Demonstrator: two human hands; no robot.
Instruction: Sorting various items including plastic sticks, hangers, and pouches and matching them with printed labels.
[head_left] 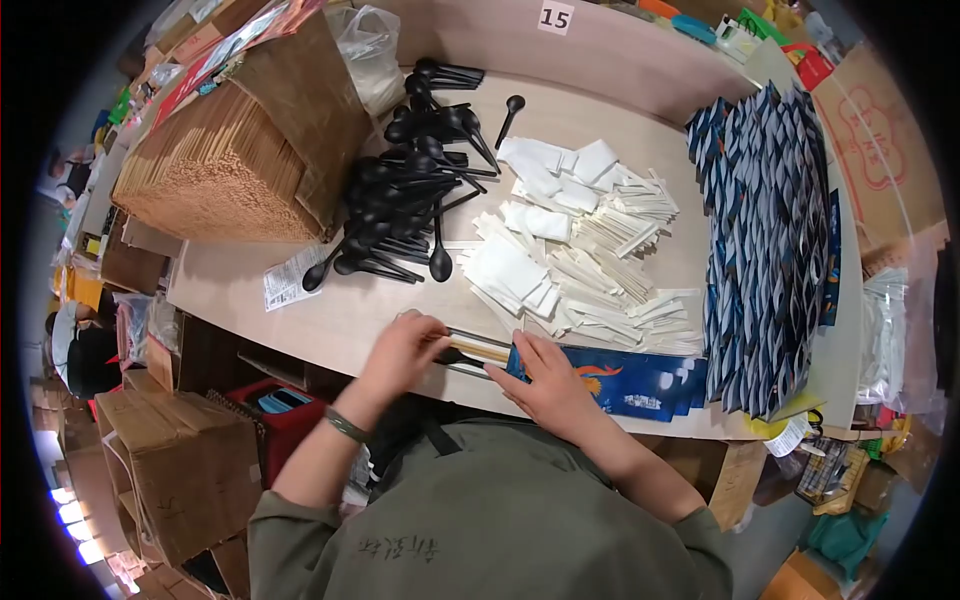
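My left hand [405,350] grips the ends of a pair of wooden chopsticks [482,347] and a black plastic spoon [462,357] at the table's near edge. Their far ends sit inside the mouth of a blue paper sleeve [610,380]. My right hand [545,378] presses flat on that sleeve's open end, holding it against the table. The sleeve lies lengthwise toward the right, on top of other blue sleeves.
A heap of black spoons [410,190] lies mid-table, with white napkins and wrapped toothpicks [575,250] beside it. Rows of blue sleeves [765,250] fill the right side. A cardboard box of chopsticks [225,165] stands at the left. Cartons [180,460] sit on the floor.
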